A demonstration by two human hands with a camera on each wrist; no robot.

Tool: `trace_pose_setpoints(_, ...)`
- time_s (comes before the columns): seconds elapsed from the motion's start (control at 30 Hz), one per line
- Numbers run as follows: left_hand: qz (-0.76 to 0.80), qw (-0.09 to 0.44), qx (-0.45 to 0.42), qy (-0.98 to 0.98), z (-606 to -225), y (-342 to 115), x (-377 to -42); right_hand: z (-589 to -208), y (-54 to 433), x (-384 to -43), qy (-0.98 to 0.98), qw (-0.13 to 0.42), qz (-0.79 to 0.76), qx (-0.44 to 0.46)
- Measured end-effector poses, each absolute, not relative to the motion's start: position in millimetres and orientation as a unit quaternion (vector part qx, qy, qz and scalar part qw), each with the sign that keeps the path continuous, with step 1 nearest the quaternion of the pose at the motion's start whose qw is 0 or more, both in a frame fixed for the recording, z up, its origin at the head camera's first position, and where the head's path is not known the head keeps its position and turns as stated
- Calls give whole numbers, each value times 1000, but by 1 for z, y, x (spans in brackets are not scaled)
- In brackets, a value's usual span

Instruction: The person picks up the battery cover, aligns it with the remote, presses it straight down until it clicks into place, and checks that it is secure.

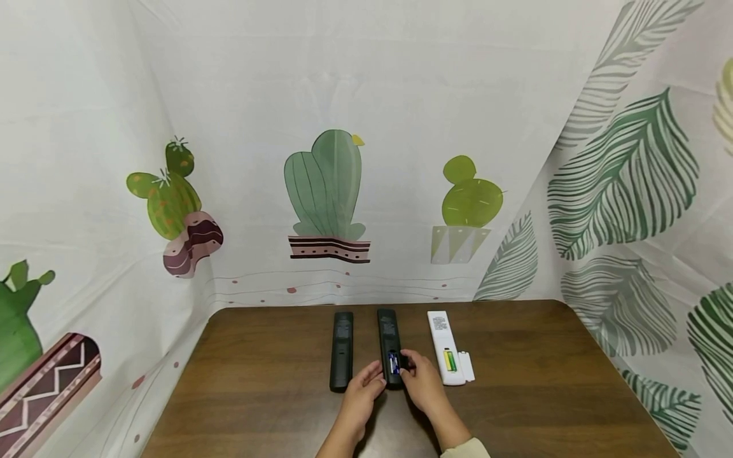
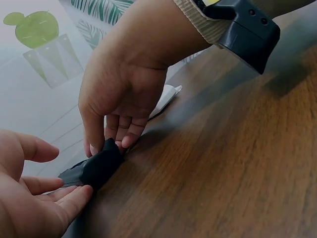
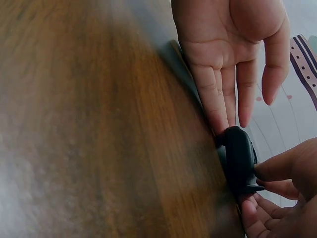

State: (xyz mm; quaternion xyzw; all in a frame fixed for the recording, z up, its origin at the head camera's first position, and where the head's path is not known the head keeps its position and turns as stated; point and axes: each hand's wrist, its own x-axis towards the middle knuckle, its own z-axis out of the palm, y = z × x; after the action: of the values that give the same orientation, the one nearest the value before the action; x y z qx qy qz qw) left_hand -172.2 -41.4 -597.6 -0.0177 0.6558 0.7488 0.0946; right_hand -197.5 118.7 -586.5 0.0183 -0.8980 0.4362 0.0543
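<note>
A black remote control (image 1: 388, 327) lies face down in the middle, blue batteries (image 1: 394, 362) showing in its uncovered compartment. My right hand (image 1: 422, 383) is at its right side. Between that thumb and fingers, a thin black battery cover (image 3: 253, 188) juts out beside the remote. From the left, my left hand (image 1: 359, 395) touches the remote's near left edge with fairly straight fingers. Its thumb stands apart from the fingers in the left wrist view. The right wrist view shows the remote's near end (image 3: 239, 156) between both hands, hiding the batteries.
To the left lies another black remote (image 1: 342, 346), its back closed. A white remote (image 1: 439, 334) on the right has green-and-yellow batteries (image 1: 449, 360) exposed, with its white cover (image 1: 466, 366) alongside. The wooden table (image 1: 258, 369) ends at a printed cloth backdrop (image 1: 395, 191).
</note>
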Motion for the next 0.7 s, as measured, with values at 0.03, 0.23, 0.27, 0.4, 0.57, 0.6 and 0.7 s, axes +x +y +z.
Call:
trace_pose_setpoints(0.03,750,95,-18,654,-597,-41,-173,-587,119,-197,-897,54,438,19)
trace_pose_setpoints(0.23,757,89,-19,647,-597,-40,-175,-588,121,-197,-891,51,450,31)
trace_pose_setpoints(0.27,756,88,-20,648,-597,-40,-175,-588,121,-196,-890,50,451,33)
trace_pose_setpoints(0.4,751,82,-20,655,-596,-38,-175,-589,121,-196,-889,50,453,37)
trace_pose_setpoints(0.57,751,86,-23,654,-596,-36,-176,-589,121,-196,-888,50,457,34)
trace_pose_setpoints(0.6,751,88,-26,654,-596,-36,-176,-589,121,-196,-887,49,458,32)
trace_pose_setpoints(0.7,746,88,-23,660,-596,-36,-177,-590,121,-196,-886,49,460,28)
